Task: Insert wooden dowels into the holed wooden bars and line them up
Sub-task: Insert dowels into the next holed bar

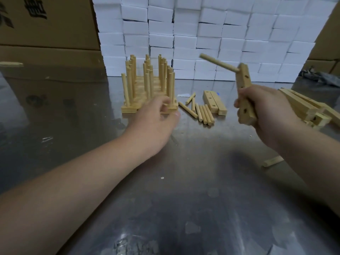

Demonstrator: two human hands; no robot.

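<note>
Head view: our right hand point(261, 107) is wrapped round the lower half of a holed bar point(243, 83), held nearly upright above the tabletop point(184, 181). One seated dowel point(219, 64) juts leftward from its top hole, and the lower holes we can see are empty. Our left hand point(158, 116) is blurred, low over the tabletop in front of the lined-up bars point(149, 83). We cannot tell whether its fingers pinch anything.

The step in hand looks like fetching the next dowel. The loose dowels point(202, 112) lie just to the right of the left hand. We should take one by its middle and bring its tip square to an empty hole. The right hand should shift clear of any hole it covers before we press.

For room, the near tabletop is broad and free for both arms. Farther back it is tighter:
- The standing dowels in the lined-up bars are right by the left hand, so a careless sweep could topple them.
- Two spare bars point(214, 102) lie just beyond the loose dowels.
- A stack of bars point(303, 105) crowds the right side, and a wood offcut point(273, 161) lies under the right forearm.
- A wall of white boxes point(202, 34) closes off the back.
</note>
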